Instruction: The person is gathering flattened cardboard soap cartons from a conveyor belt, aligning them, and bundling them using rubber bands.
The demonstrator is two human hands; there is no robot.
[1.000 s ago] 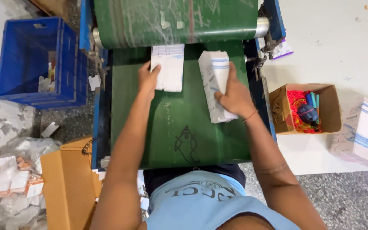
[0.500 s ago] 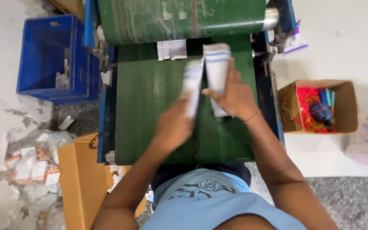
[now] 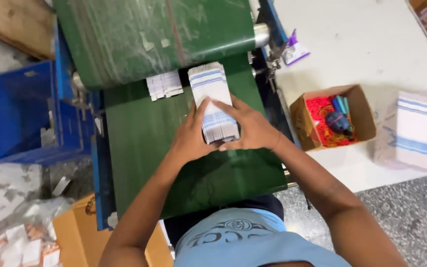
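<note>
Both hands — left hand (image 3: 190, 134), right hand (image 3: 251, 129) — clamp the striped stack (image 3: 213, 101) on the green belt (image 3: 139, 123); squeeze evenly, edges flush — judging by its slight fanning.

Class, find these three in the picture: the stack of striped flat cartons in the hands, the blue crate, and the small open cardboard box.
stack of striped flat cartons (image 3: 207, 81): head view, upper striped end.
blue crate (image 3: 21, 106): head view, inside floor.
small open cardboard box (image 3: 300, 118): head view, left wall.

Left hand (image 3: 190, 136) and right hand (image 3: 249, 129) cupped together.
</note>
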